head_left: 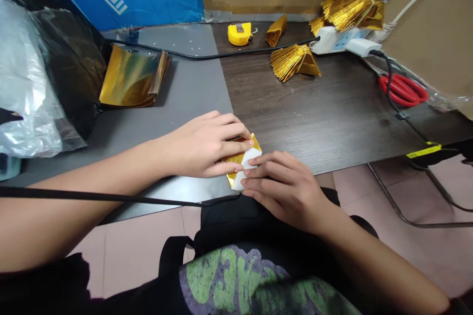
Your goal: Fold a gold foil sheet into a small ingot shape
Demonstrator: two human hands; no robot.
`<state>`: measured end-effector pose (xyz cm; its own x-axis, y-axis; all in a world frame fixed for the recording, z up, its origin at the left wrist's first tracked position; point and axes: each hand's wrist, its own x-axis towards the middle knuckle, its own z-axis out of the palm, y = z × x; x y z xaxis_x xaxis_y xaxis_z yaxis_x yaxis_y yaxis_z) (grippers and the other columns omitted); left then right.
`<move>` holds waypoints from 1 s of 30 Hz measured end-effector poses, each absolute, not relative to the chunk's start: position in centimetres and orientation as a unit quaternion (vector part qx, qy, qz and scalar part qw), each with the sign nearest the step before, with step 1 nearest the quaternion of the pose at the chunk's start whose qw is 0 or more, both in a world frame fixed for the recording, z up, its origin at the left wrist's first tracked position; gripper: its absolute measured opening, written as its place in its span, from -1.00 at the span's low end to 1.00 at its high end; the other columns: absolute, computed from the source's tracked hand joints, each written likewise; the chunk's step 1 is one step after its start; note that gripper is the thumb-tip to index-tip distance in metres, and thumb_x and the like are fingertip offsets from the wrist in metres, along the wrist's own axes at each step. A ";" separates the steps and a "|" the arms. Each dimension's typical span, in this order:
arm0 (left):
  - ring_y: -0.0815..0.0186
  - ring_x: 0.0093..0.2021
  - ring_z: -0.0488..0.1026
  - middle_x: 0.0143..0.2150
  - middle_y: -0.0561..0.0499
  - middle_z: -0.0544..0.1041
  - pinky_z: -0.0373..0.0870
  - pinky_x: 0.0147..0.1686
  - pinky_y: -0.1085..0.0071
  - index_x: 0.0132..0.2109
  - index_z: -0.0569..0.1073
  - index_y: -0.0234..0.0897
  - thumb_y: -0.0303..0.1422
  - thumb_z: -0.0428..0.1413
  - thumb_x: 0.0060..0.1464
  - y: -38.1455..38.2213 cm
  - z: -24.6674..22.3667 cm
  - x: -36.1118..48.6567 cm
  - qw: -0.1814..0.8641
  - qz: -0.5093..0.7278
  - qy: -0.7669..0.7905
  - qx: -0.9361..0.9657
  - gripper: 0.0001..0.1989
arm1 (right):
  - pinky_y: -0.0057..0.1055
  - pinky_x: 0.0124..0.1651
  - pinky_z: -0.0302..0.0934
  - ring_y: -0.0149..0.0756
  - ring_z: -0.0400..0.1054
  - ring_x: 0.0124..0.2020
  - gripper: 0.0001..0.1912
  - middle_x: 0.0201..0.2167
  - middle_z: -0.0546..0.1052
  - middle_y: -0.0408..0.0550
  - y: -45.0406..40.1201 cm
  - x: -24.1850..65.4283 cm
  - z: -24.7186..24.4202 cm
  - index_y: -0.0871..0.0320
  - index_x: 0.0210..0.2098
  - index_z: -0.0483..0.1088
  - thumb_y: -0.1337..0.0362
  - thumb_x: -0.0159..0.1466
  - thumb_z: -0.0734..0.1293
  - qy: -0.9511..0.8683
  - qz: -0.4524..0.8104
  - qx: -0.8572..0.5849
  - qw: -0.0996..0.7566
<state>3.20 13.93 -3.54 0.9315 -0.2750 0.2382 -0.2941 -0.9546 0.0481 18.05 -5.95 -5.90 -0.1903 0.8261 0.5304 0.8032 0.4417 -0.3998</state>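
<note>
Left hand's palm-down, fingers pressed on a shiny gold-and-white folded paper mid-frame; right hand curls in from lower right, fingertips on the white. Can't tell if either's pinching. Pleated gold bundle, upper right.

The folded foil paper shows a glossy metallic face and matt back; the tabletop has satiny wood grain, the tape measure smooth plastic, the bag crinkled, shiny film.
</note>
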 end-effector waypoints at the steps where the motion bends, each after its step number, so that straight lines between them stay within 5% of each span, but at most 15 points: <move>1: 0.17 0.09 0.42 0.10 -0.13 0.53 0.27 -0.10 0.26 0.11 0.49 -0.26 -0.07 -0.04 0.35 13.9 -3.5 3.2 0.045 0.112 -0.143 0.982 -0.57 | -0.22 -0.14 0.36 -0.18 0.46 -0.10 -0.97 -0.26 0.62 -0.06 -5.9 17.9 -5.8 0.18 -0.21 0.53 0.36 0.34 0.41 -0.763 0.036 -0.536 0.358; 9: 0.13 0.12 0.38 0.15 -0.15 0.49 0.27 -0.07 0.24 0.10 0.50 -0.22 -0.03 0.01 0.29 14.0 -3.1 2.8 0.096 0.081 -0.131 0.983 -0.55 | -0.19 -0.08 0.31 -0.23 0.37 -0.15 -0.94 -0.26 0.57 -0.07 -5.5 16.9 -5.1 0.18 -0.28 0.45 0.39 0.35 0.39 -0.710 0.105 -0.584 0.379; 30: 0.09 0.15 0.34 0.18 -0.16 0.45 0.25 -0.02 0.21 0.10 0.46 -0.21 -0.04 0.00 0.27 13.5 -2.5 2.7 0.095 0.033 -0.110 0.989 -0.56 | -0.24 -0.09 0.35 -0.21 0.40 -0.17 -0.92 -0.25 0.55 -0.02 -5.6 15.7 -5.4 0.15 -0.24 0.39 0.42 0.33 0.36 -0.681 0.048 -0.615 0.395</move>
<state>2.74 13.47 -2.47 0.9736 -0.2115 0.0860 -0.2241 -0.9575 0.1815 15.71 -5.57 -5.42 0.0686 0.8756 0.4781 0.8000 0.2381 -0.5508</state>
